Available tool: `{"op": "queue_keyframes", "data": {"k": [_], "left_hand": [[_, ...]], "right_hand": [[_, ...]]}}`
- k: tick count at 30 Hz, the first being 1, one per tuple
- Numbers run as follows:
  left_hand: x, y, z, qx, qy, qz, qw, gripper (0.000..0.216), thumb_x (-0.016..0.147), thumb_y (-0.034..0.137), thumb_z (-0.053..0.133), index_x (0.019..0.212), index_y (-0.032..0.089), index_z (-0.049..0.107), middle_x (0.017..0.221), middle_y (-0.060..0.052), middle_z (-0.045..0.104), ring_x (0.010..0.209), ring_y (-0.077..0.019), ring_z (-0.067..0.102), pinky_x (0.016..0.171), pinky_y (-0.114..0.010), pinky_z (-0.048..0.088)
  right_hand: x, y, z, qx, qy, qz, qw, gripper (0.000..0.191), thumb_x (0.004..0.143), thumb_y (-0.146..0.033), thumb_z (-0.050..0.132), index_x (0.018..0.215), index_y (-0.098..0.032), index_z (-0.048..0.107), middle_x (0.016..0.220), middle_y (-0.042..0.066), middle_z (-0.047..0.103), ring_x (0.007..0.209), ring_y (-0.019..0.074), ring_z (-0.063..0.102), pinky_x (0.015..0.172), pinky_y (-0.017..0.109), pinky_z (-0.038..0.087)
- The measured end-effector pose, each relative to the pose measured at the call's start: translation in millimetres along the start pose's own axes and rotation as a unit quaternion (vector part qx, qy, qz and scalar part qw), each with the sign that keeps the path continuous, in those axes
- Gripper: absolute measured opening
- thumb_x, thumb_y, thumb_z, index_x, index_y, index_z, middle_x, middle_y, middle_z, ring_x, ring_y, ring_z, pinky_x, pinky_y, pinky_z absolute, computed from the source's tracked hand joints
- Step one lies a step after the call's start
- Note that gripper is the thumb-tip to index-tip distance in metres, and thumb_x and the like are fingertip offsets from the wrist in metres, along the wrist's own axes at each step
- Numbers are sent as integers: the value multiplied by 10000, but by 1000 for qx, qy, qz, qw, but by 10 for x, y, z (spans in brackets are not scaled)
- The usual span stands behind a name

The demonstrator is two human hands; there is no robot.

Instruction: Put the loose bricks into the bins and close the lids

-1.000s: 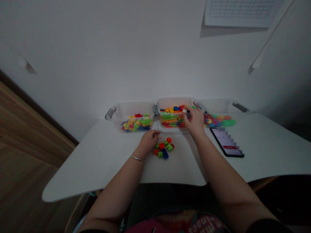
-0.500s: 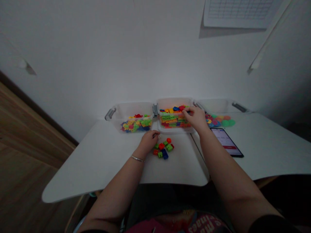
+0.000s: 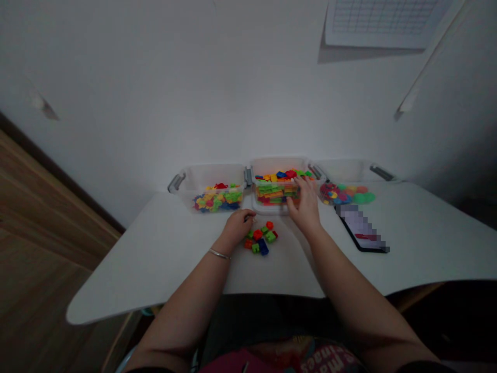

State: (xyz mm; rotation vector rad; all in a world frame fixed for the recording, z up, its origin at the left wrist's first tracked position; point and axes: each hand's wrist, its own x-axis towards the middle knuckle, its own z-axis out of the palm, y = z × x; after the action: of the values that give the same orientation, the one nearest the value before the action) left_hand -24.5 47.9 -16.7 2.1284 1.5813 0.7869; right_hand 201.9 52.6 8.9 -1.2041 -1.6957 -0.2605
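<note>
My left hand (image 3: 236, 228) rests on the table with its fingers curled; whatever they hold, if anything, is hidden. Right beside its fingertips lies a small pile of toy building blocks, among them a dark blue block (image 3: 263, 247), a red-orange block (image 3: 258, 235) and a green block (image 3: 271, 237). In front of the middle clear plastic box (image 3: 267, 210) is my right hand (image 3: 306, 208), thumb and fingers apart, nothing seen between them. Its fingertips overlap the box's front right part. Stacked coloured blocks (image 3: 274, 190) fill that box.
A clear box (image 3: 209, 173) of mixed small pieces stands on the left. On the right, another clear box (image 3: 341, 168) holds rounder coloured pieces. A phone (image 3: 359, 228) lies on the white table (image 3: 163, 259), right of my right forearm. The wall rises directly behind.
My right hand has come down and back from above the middle box's right side to its front, and its fingers have spread. My left hand and the pile have stayed put.
</note>
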Motion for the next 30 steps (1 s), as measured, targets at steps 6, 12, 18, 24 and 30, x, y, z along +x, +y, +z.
{"op": "queue_keyframes", "data": {"k": [6,12,18,24,30], "left_hand": [[7,27,5,-4,5,0,1000,297,827,145,490,1039,175,695,1083,-74,716,1018,-190,640,951,-308,482],[16,24,19,-13,11,1,1000,295,818,149,503,1041,171,695,1090,-82,713,1028,-198,641,959,-314,482],[21,10,29,-16,12,-3,1000,295,816,129,497,1031,179,694,1096,-72,713,1048,-189,638,989,-312,470],[17,-3,32,-20,12,-1,1000,298,815,138,500,1040,167,693,1097,-82,713,1052,-198,636,987,-323,473],[20,3,36,-10,9,-1,1000,302,828,144,491,1052,176,691,1101,-75,712,1052,-192,636,989,-316,468]], "right_hand": [[-257,-182,60,47,20,20,998,657,821,-233,495,1437,-170,276,1423,178,427,1361,295,358,1108,547,318],[-422,-174,113,150,-176,55,971,381,828,-216,512,1204,-183,563,1107,125,630,955,226,611,870,415,519],[-476,-90,161,166,-315,8,935,198,826,-219,602,990,-235,711,1011,59,714,1006,221,630,946,414,464],[-457,-31,199,141,-278,80,947,276,852,-148,493,963,-215,736,1015,78,731,996,221,652,954,433,480],[-498,11,211,173,-257,68,948,461,749,-27,459,1070,-239,713,1109,66,704,1066,205,630,989,434,485]]}}
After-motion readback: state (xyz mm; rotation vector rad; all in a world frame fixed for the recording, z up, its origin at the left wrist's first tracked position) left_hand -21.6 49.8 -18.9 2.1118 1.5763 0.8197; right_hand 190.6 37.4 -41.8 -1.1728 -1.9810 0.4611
